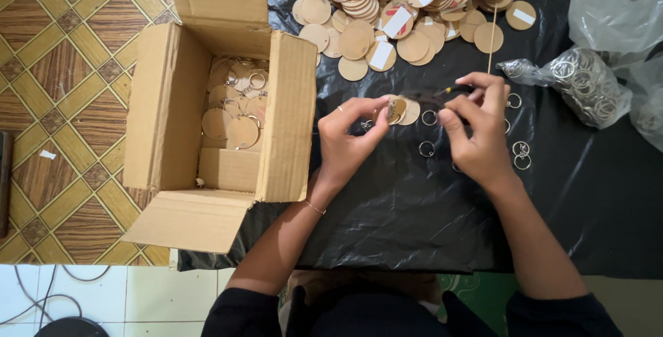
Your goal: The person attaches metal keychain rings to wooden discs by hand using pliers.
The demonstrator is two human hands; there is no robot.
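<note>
My left hand (349, 137) pinches a round wooden disc (397, 109) over a black plastic sheet (400, 206), with a small metal ring hanging under its fingers. My right hand (476, 130) grips a dark slim tool (442, 93) whose tip points at the disc. Loose metal key rings (427, 148) lie on the sheet between and beside my hands. A second wooden disc lies just behind the held one.
An open cardboard box (286, 116) at the left holds several discs with rings attached. A pile of wooden discs (400, 5) lies at the far edge. Clear bags of rings (587, 85) sit at the right. A thin stick (492, 36) stands near the pile.
</note>
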